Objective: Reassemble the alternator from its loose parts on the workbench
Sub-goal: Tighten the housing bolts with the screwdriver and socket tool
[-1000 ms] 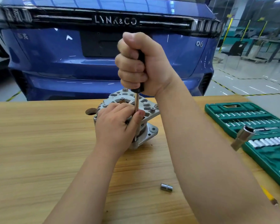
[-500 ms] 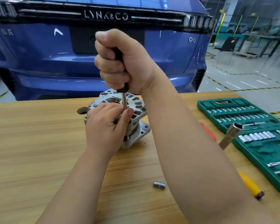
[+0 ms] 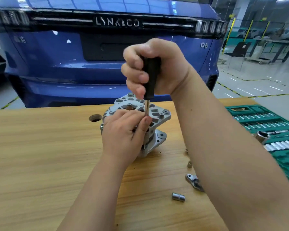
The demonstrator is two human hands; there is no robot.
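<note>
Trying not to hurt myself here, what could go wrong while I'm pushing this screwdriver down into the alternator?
The left hand on the alternator has its thumb against the screwdriver shaft, so a slip could jab it. The forearm of the right hand lies close beside small loose parts and a socket; a sweep might scatter them.

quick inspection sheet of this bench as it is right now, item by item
surface: wooden workbench, with a round hole left of the alternator
job's things: alternator standing on the bench; screwdriver upright, its shaft running down the alternator's side
clutter: loose socket, metal bracket and small sleeves by the right forearm; green socket case open at right
grippers: right hand grips the screwdriver handle; left hand holds the alternator, thumb against the shaft
cables: nothing seen
surroundings: blue car behind the bench; taped workshop floor
</note>
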